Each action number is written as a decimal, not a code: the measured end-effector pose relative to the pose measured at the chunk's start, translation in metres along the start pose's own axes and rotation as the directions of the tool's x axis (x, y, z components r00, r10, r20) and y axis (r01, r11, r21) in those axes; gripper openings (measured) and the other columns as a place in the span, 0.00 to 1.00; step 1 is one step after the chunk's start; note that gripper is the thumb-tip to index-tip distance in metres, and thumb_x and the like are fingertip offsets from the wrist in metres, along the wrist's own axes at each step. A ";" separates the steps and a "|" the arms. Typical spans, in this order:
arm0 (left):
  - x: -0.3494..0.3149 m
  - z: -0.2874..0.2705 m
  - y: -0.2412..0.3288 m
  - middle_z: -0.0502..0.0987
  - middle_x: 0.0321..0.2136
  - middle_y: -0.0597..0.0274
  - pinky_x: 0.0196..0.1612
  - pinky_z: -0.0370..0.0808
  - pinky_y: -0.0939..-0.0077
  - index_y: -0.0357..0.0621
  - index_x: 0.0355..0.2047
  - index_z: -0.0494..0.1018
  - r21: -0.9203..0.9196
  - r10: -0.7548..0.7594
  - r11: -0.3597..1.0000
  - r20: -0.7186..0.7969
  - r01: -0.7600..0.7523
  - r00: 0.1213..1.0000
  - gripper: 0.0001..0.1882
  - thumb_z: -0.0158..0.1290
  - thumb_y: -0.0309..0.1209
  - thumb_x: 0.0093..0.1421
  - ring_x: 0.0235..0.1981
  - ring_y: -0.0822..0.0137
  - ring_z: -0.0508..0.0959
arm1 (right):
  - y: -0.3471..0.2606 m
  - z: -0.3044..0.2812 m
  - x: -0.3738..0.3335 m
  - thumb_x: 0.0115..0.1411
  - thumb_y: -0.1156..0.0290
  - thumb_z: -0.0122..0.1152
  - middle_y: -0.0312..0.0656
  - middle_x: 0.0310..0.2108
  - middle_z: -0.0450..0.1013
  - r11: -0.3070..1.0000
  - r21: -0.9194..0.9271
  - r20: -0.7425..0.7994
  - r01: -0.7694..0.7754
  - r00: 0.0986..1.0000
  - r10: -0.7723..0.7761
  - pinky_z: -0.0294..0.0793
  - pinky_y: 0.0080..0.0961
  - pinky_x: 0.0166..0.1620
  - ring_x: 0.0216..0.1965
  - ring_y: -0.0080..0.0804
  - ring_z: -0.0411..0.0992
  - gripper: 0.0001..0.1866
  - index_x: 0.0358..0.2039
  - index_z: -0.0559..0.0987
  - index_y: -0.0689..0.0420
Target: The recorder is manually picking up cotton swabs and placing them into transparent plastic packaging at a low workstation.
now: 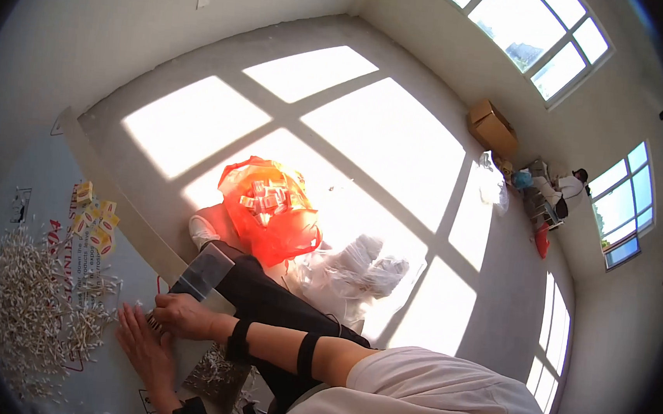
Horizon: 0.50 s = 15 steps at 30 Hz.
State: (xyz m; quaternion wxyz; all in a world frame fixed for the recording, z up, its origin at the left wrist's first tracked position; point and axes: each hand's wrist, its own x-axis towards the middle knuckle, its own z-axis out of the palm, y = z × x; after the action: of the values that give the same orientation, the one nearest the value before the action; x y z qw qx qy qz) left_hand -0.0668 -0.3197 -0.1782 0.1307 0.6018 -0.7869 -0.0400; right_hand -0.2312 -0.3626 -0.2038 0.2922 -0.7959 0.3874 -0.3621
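Note:
A loose heap of white-tipped cotton swabs (35, 308) covers the left of the printed sheet-covered tabletop (120, 268). My left hand (145, 348) rests at the heap's right edge, fingers stretched out and close together. Against it, my right hand (186, 316) is closed, with its fingertips turned down towards the left hand. Between the two hands shows a small dark-striped bit I cannot make out. A clear plastic box (206, 271) lies just beyond my right knuckles, at the table's edge. Small yellow-and-white labels (100, 228) lie above the heap.
An orange-red bag (269, 210) holding several clear boxes stands on the floor past my knee, beside a white plastic bag (357, 275). Below my right forearm is a brown box (216, 381) with swabs. A cardboard box (493, 130) and another person (570, 187) are far right.

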 end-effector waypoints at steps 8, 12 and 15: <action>-0.002 0.015 -0.007 0.52 0.69 0.46 0.71 0.43 0.47 0.38 0.68 0.50 0.180 0.010 0.983 0.119 -0.031 0.993 0.40 0.39 0.56 0.67 0.71 0.49 0.50 | 0.000 0.007 -0.007 0.54 0.69 0.59 0.52 0.43 0.65 0.994 0.086 -0.085 -0.065 0.994 0.072 0.70 0.36 0.47 0.48 0.48 0.67 0.11 0.34 0.72 0.63; -0.002 0.035 -0.031 0.51 0.69 0.45 0.71 0.45 0.52 0.38 0.69 0.49 -0.149 -0.062 0.987 0.011 0.063 0.998 0.37 0.38 0.52 0.70 0.71 0.49 0.51 | 0.005 0.043 -0.001 0.66 0.65 0.54 0.53 0.63 0.55 0.857 0.505 -0.198 -0.103 0.952 0.232 0.62 0.32 0.63 0.65 0.45 0.57 0.23 0.59 0.66 0.61; 0.009 0.088 -0.064 0.55 0.68 0.46 0.71 0.47 0.54 0.37 0.68 0.52 -0.479 -0.242 0.865 -0.130 0.153 0.961 0.34 0.38 0.48 0.70 0.70 0.49 0.53 | 0.017 0.065 0.025 0.71 0.60 0.46 0.48 0.68 0.52 0.424 0.904 -0.153 -0.044 0.895 0.418 0.56 0.34 0.67 0.69 0.41 0.52 0.25 0.64 0.63 0.57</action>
State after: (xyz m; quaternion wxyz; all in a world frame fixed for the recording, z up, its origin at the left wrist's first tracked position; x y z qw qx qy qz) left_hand -0.0312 -0.3541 -0.2756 0.3386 0.6319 -0.6725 -0.1839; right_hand -0.1749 -0.3805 -0.2446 0.6338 -0.3850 0.2963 -0.6019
